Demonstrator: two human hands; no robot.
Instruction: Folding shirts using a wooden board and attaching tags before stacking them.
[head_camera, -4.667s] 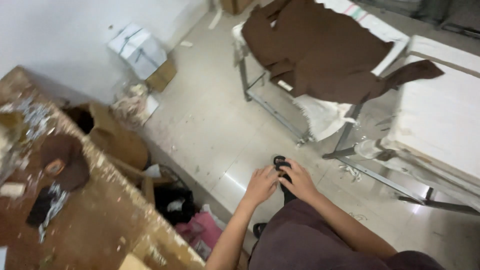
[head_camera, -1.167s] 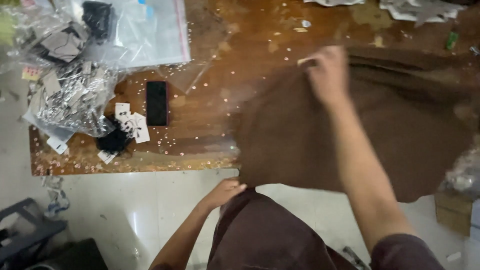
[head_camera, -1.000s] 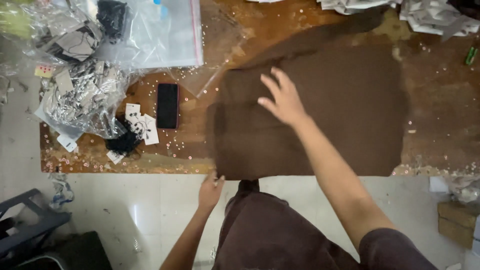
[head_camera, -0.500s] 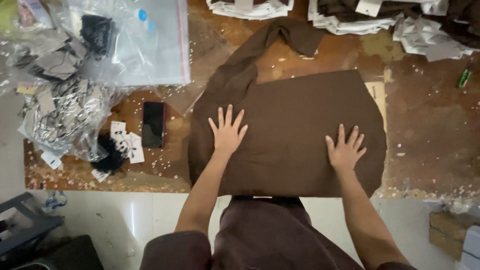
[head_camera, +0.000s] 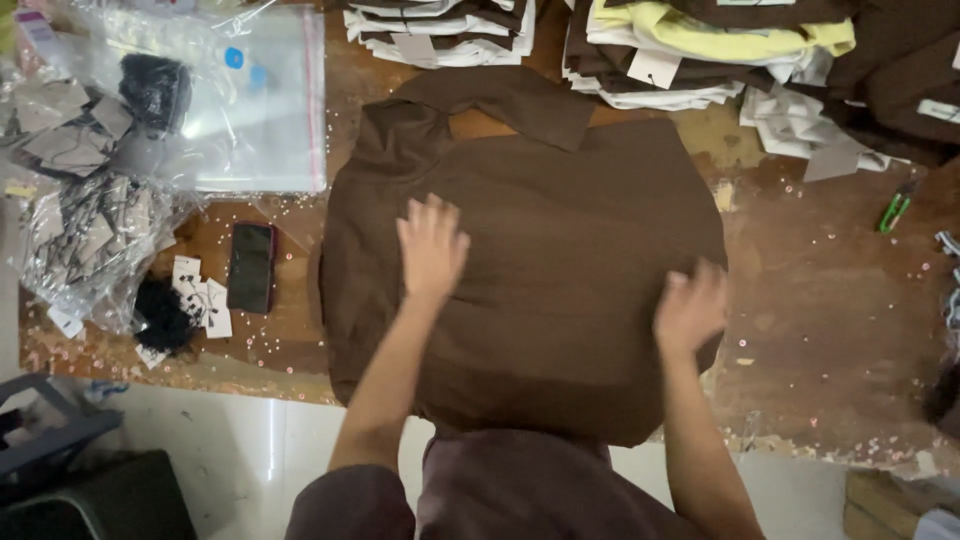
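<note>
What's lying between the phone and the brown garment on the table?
In the head view, only bare wooden tabletop strewn with small pale specks separates the dark phone from the left edge of the brown garment. The left hand rests flat on the garment.

You look down on a worn wooden table (head_camera: 820, 330), its brown top scratched and speckled with small pale flecks. Below its near edge runs a pale, glossy tiled floor (head_camera: 250, 450) that catches soft light. A dark bin or crate (head_camera: 90, 500) sits on it at lower left.
</note>
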